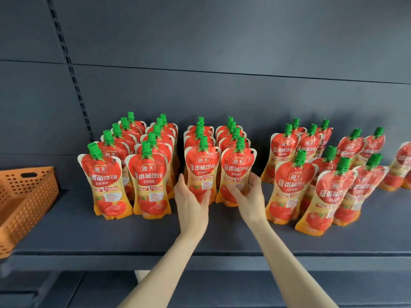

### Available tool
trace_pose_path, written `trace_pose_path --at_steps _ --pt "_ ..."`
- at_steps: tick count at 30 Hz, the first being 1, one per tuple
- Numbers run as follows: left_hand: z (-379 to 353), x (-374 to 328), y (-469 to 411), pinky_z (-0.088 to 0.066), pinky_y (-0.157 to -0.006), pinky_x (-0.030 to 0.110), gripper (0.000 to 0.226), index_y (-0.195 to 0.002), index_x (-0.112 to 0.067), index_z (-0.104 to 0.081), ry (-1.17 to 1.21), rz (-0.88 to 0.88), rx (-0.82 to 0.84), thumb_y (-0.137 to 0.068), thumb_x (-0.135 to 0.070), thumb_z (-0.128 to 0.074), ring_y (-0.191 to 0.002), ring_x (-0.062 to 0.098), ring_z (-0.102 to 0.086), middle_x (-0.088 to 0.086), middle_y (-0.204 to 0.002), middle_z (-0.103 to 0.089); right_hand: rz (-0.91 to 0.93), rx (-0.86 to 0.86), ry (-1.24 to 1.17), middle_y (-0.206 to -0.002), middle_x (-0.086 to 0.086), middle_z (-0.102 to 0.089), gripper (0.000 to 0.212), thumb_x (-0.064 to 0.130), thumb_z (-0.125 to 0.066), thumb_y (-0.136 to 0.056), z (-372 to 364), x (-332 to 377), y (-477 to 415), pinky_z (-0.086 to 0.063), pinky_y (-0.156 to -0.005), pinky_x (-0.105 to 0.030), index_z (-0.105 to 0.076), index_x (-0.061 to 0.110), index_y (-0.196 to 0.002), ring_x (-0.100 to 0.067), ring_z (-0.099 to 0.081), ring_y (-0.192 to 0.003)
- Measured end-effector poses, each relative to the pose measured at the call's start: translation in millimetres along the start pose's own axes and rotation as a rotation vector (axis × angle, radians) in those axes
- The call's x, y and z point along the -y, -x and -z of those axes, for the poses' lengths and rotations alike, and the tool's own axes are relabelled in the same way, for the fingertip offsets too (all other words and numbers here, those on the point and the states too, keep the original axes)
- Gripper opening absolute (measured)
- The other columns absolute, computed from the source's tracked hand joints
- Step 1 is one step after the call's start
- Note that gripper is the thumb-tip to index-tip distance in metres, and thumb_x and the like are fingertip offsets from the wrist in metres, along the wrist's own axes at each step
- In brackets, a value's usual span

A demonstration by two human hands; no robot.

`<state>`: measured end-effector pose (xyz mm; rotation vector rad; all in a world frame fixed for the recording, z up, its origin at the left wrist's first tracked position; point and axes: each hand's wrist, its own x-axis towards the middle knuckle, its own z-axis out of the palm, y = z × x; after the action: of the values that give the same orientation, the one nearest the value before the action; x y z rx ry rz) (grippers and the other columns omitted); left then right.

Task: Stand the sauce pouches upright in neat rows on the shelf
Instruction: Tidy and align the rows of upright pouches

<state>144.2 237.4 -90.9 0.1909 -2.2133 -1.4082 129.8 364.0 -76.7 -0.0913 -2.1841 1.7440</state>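
Soft, even light falls from above and in front on a dark grey-blue metal shelf (89, 236), leaving only faint, short shadows at the feet of glossy red-and-yellow sauce pouches with green caps (289, 187). White glare streaks the crinkled film of the pouches at right. The wide lens bows the shelf's front edge and tilts the slotted metal upright (73, 78) at left. The outermost pouch (403, 161) at the right edge smears into blur; fine print is soft throughout.
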Motion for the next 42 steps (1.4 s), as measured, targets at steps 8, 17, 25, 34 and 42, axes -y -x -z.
trace_pose_path --at_steps 8,17,25,34,42 --pt "-7.8 14.5 -6.6 -0.045 -0.087 0.03 0.056 -0.128 -0.009 -0.041 -0.034 0.062 -0.038 -0.083 -0.028 -0.068 -0.116 0.024 -0.052 0.009 -0.124 -0.053 0.008 -0.045 0.089 -0.128 0.001 -0.054 0.056 0.018 -0.066 -0.085 -5.0 -17.1 2.2 -0.04 -0.092 -0.023 -0.038 0.016 -0.134 -0.011 -0.05 -0.114" --pt "-13.0 10.9 -8.9 -0.048 -0.092 0.039 0.068 -0.132 -0.01 -0.035 -0.05 0.105 -0.057 -0.079 -0.029 -0.073 -0.12 0.026 -0.05 0.01 -0.13 -0.048 0.005 -0.056 0.149 -0.134 -0.005 -0.051 0.057 0.018 -0.064 -0.087 -5.4 -19.7 -4.8 -0.039 -0.093 -0.024 -0.035 0.013 -0.136 -0.02 -0.05 -0.123" --pt "-11.7 12.8 -13.1 -0.05 -0.088 0.04 0.059 -0.128 -0.011 -0.037 -0.124 0.094 -0.054 -0.082 -0.03 -0.069 -0.117 0.028 -0.053 0.011 -0.127 -0.049 -0.009 -0.031 0.16 -0.132 -0.005 -0.052 0.056 0.017 -0.063 -0.087 -7.6 -19.8 -8.3 -0.043 -0.097 -0.03 -0.034 0.013 -0.135 -0.021 -0.051 -0.122" --pt "-11.8 12.6 -13.7 -0.049 -0.092 0.043 0.067 -0.135 -0.01 -0.033 -0.158 0.109 -0.055 -0.082 -0.033 -0.067 -0.122 0.029 -0.051 0.01 -0.135 -0.049 -0.011 -0.022 0.17 -0.132 -0.005 -0.052 0.058 0.019 -0.065 -0.086 -7.5 -25.8 -11.0 -0.043 -0.096 -0.029 -0.034 0.014 -0.135 -0.021 -0.051 -0.121" --pt "-12.2 13.5 -13.4 -0.049 -0.092 0.04 0.063 -0.133 -0.01 -0.037 -0.128 0.097 -0.06 -0.082 -0.032 -0.068 -0.12 0.028 -0.053 0.009 -0.132 -0.051 -0.018 0.002 0.202 -0.135 -0.006 -0.05 0.059 0.02 -0.063 -0.087 -9.5 -30.7 -14.6 -0.043 -0.104 -0.042 -0.031 0.016 -0.137 -0.023 -0.047 -0.126"
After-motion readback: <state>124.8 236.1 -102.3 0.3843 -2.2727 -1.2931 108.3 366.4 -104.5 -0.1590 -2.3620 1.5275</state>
